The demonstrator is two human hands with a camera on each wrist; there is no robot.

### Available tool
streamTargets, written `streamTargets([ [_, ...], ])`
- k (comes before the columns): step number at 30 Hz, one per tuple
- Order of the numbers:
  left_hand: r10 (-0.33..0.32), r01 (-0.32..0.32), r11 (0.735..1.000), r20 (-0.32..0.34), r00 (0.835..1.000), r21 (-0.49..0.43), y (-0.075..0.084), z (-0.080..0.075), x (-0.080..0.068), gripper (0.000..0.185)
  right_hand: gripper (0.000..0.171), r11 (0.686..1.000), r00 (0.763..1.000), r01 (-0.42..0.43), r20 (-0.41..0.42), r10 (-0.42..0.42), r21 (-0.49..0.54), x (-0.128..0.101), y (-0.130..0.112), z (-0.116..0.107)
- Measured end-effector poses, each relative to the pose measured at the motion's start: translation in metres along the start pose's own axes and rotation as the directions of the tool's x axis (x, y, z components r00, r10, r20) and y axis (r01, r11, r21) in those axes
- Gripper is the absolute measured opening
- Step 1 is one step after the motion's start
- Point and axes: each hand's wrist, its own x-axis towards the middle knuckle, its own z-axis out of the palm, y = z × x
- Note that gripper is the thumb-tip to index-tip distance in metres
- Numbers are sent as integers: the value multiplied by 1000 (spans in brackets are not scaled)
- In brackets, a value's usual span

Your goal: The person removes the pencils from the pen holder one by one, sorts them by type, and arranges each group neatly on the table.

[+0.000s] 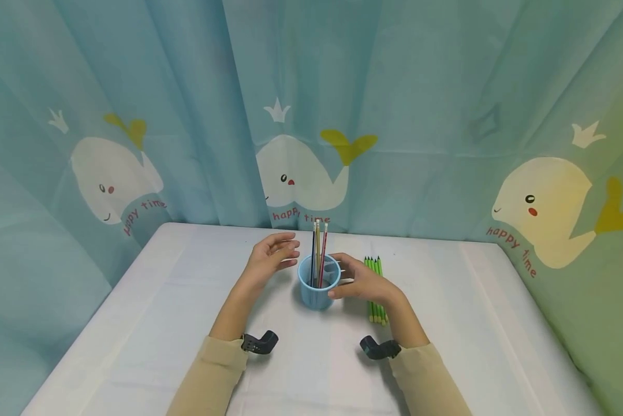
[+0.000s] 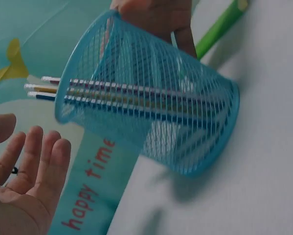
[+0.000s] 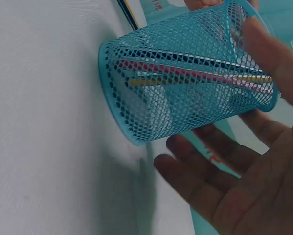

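Staged recording booth, not a lived-in room. A white tabletop (image 1: 186, 323) is enclosed on three sides by a teal curtain (image 1: 420, 75) printed with cartoon whales (image 1: 301, 173) and "happy time". Camera units are strapped at both wrists.

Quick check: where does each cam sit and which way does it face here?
Head: worn on the head, faces forward and down at the table; shows both forearms, left hand, right hand, mesh cup, green pencils.
Left wrist: beside the cup, faces across it; shows the left hand's fingers.
Right wrist: on the other side, faces the cup; shows the right hand's fingers.
Shared: both wrist views show the cup with pencils inside.
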Motion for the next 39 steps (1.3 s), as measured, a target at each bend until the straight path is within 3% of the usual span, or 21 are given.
streamTargets([
  [6, 5, -5, 999, 0, 1000, 32, -8, 13, 10, 38, 72, 1000, 1000, 2, -9, -2, -24, 1, 0, 0],
  [13, 4, -6, 996, 18, 1000, 92, -12, 26, 10, 36, 71, 1000, 1000, -1, -5, 0, -21, 1, 1, 1],
  [24, 49, -52, 992, 27, 998, 114, -23, 30, 12, 34, 71, 1000, 1000, -5, -14, 5, -13, 1, 2, 2],
  [32, 108, -106, 987, -17, 994, 121, -25, 33, 12, 31, 72, 1000, 1000, -2, -22, 2, -24, 1, 3, 2],
  [35, 111, -106, 987, -36, 993, 120, -25, 32, 12, 30, 73, 999, 1000, -13, -29, 12, -32, 1, 2, 3],
  [39, 94, -91, 987, -10, 996, 135, -23, 32, 10, 32, 73, 999, 1000, -8, -29, 7, -33, 1, 4, 3],
])
